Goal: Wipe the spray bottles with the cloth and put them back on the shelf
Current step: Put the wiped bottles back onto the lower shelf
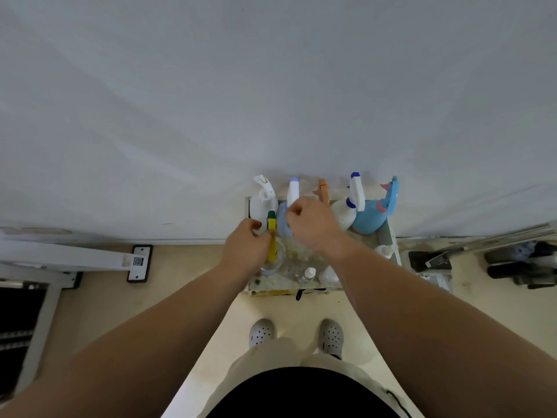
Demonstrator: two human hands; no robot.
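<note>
Clearly, left hand [245, 248] grips a yellow-triggered clear bottle [272, 247]; right hand [312, 226] pinches blue cloth [282, 223]; shelf [392, 236] holds more spray bottles [369, 218].

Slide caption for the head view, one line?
Standing over a shelf of spray bottles: left hand at the yellow-triggered bottle, right hand at the pale-blue-tipped sprayer.

Person is wearing a black top [301, 393], which is filling the lower edge of the view. Below it beige legwear [271, 354] is showing, probably shorts, though the hem is hard to make out at this angle. A thin dark cord [398, 401] is trailing at the right hip. Pale grey clogs are covering the feet: left clog [261, 331], right clog [331, 336], uppers perforated with round holes. Forearms are showing bare; left hand [245, 248] and right hand [313, 227] likewise.
</note>
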